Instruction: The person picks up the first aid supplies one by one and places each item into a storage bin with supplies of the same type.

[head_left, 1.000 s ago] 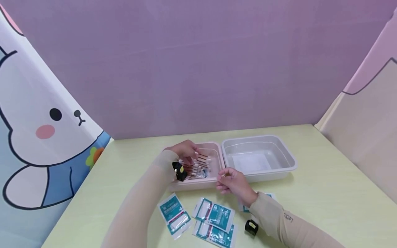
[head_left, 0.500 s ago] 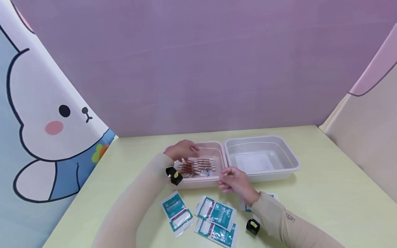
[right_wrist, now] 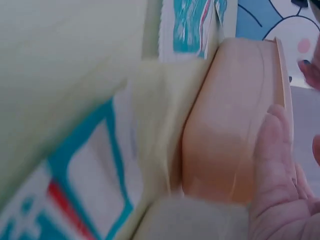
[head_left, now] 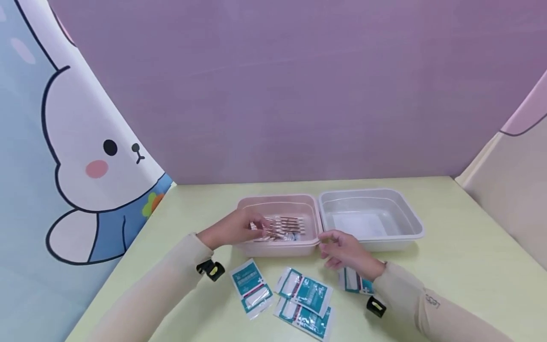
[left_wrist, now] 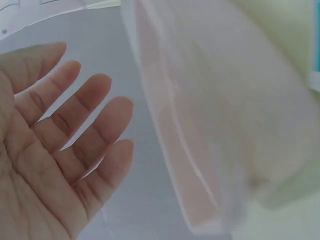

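Purple backing point(head_left: 299, 95) is rising behind a yellow-green table point(head_left: 205, 202), where white-tipped brown swabs point(head_left: 292, 223) are lying in a pink tray point(head_left: 278, 250). The left hand point(head_left: 235, 228), fingers apart, is hovering by them; the right hand point(head_left: 348, 250), relaxed, is hovering at the tray's near right corner. Teal packets point(head_left: 313, 295) are displaying white crosses; their print and the sleeve lettering point(head_left: 432, 300) are proving unreadable.
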The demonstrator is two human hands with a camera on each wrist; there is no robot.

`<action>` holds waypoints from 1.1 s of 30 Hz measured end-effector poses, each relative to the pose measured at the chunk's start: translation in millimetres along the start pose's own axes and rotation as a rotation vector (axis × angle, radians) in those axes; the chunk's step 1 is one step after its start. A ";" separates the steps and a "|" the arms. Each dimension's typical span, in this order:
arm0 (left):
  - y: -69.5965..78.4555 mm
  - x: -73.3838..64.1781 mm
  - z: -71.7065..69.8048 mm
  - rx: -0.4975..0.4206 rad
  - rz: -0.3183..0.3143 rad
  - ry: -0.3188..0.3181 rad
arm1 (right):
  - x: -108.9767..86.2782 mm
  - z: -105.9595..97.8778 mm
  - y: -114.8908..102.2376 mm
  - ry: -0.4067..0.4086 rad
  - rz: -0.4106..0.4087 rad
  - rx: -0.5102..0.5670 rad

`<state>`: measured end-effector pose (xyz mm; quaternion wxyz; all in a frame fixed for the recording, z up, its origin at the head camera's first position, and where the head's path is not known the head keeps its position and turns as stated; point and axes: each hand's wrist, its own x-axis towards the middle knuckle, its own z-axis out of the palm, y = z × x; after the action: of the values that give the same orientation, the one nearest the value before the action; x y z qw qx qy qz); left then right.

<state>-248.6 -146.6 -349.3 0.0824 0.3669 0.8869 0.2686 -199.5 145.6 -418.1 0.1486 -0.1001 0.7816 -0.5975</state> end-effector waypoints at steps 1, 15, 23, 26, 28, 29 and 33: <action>0.5 -5.6 1.5 -0.005 -0.025 -0.019 | -2.2 -3.5 0.2 -0.005 0.007 -0.019; -15.7 -53.1 32.8 -0.072 -0.254 -0.034 | -39.4 -77.2 11.4 0.069 0.000 -0.076; -16.7 -67.1 46.7 0.007 -0.527 0.000 | -68.3 -138.0 43.6 -0.068 0.032 0.027; -18.8 -69.3 50.6 0.034 -0.568 -0.010 | -76.5 -154.5 56.0 -0.168 0.014 0.045; -21.0 -70.2 52.8 0.041 -0.595 -0.002 | -80.1 -163.3 62.1 -0.202 -0.003 0.063; -22.3 -70.6 53.9 0.049 -0.609 0.000 | -81.4 -167.6 64.4 -0.217 -0.015 0.084; -28.3 -71.8 60.2 0.053 -0.673 -0.015 | -81.8 -183.0 71.2 -0.254 -0.080 0.205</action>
<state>-193.6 -188.1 -418.8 0.1631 0.0574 0.9643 0.2004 -185.8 357.3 -433.2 0.2317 -0.1905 0.6869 -0.6619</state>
